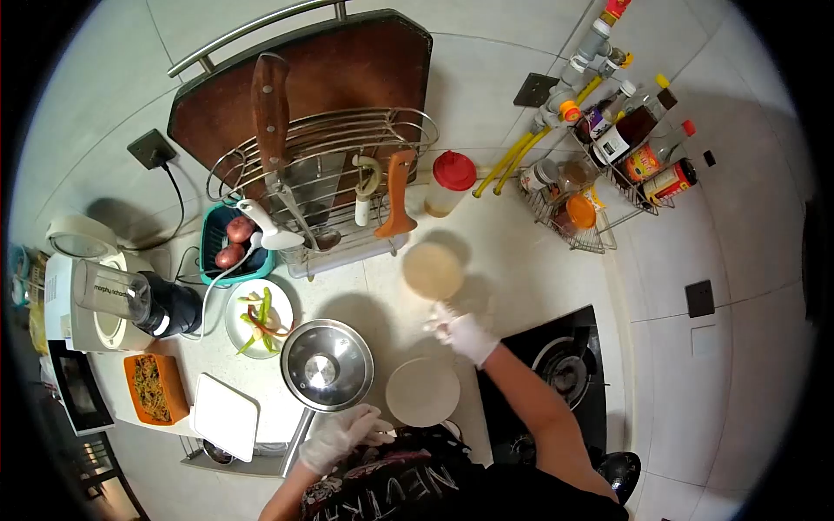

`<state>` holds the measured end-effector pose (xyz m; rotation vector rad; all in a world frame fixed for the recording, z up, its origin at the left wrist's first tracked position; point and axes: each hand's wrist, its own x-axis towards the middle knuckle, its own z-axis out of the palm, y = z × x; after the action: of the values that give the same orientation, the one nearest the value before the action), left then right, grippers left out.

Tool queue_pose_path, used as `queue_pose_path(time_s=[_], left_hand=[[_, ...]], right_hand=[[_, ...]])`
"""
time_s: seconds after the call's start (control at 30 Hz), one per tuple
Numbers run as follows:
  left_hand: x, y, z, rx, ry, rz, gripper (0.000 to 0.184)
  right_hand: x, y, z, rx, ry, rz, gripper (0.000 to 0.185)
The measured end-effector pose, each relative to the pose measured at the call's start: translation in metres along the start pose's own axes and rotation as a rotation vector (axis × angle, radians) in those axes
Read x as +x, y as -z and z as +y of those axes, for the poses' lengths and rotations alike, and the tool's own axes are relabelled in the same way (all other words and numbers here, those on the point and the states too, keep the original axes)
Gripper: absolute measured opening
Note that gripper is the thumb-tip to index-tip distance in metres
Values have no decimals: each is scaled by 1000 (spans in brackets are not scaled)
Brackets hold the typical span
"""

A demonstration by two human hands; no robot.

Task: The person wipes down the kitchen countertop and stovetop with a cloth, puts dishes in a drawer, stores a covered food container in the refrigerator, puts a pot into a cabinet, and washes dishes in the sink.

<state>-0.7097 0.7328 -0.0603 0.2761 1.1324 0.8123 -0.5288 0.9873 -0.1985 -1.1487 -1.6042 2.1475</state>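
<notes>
Right hand (459,333), gloved in white: fingers drawn together at the near rim of 1 tan dish (433,271); cannot tell whether they grip it. Dish located on the counter (512,260), in front of the rack (321,195). Left hand (341,437), likewise gloved: fingers partly curled, just below 1 steel bowl (300,365); grip cannot be told. Between the hands, 1 white dish (423,392). Left of the bowl, 1 plate (236,321) bearing peppers (265,306); behind it, 2 onions (240,230) in 1 teal basket (208,256).

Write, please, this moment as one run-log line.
right hand: by beige round item, contact unclear | left hand: near metal bowl | cut vegetables: on plate
</notes>
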Motion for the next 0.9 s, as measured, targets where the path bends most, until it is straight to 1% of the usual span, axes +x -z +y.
queue_pose_path(time_s=[0.03, 0.07, 0.1, 0.13, 0.17, 0.2, 0.27, 0.33, 0.4, 0.47, 0.53, 0.57, 0.63, 0.67, 0.7, 0.73, 0.77, 0.87, 0.9], left_hand=[[-10, -1, 7, -130, -6, 4, 36], [-16, 0, 10, -139, -76, 62, 34], [-22, 1, 10, -149, -140, 121, 33], [-28, 0, 9, -160, -191, 185, 32], [-27, -2, 9, -177, -213, 264, 32], [-25, 2, 5, -147, -230, 288, 32], [-24, 1, 11, -26, -227, 328, 32], [-24, -7, 20, -27, -258, 346, 32], [-22, -14, 23, -54, -284, 357, 31], [-20, -19, 21, -72, -282, 365, 28], [-20, -21, 24, -41, -269, 342, 27], [-20, -21, 24, -28, -273, 332, 27], [-22, -18, 22, -9, -289, 307, 26], [-24, -16, 21, -3, -298, 296, 26], [-27, -14, 21, 43, -301, 282, 27], [-28, -9, 16, 30, -292, 254, 27], [-27, -3, 8, 19, -284, 226, 27], [-32, 3, 0, 79, -225, 135, 27], [-27, 11, -9, 104, -206, 85, 28]], right_hand=[[-5, 14, 1, -286, 119, 63, 26], [-10, 27, -17, -565, 184, 155, 20], [-11, 41, -35, -734, 189, 193, 14], [-7, 51, -52, -834, 166, 207, 9], [23, 104, 1, -746, 257, 104, 8], [7, 84, -59, -1190, 322, 186, 9], [47, 121, -23, -641, 217, 295, 12], [75, 131, -32, -264, 52, 372, 14], [98, 135, -21, 19, -111, 447, 22], [83, 114, -22, 179, 162, 535, 31], [53, 88, -15, -206, 442, 776, 42], [31, 76, -8, -694, 564, 944, 47], [-55, 34, -20, -365, 171, 411, 48], [-92, 19, -33, -729, -49, 284, 52], [-109, 13, 29, -820, 31, 320, 53], [-130, -1, 43, -746, -146, 231, 53], [-152, -26, 26, -675, -151, 197, 52], [-157, -67, 94, 134, -293, 329, 48], [-157, -80, 93, 178, -244, 420, 46]])
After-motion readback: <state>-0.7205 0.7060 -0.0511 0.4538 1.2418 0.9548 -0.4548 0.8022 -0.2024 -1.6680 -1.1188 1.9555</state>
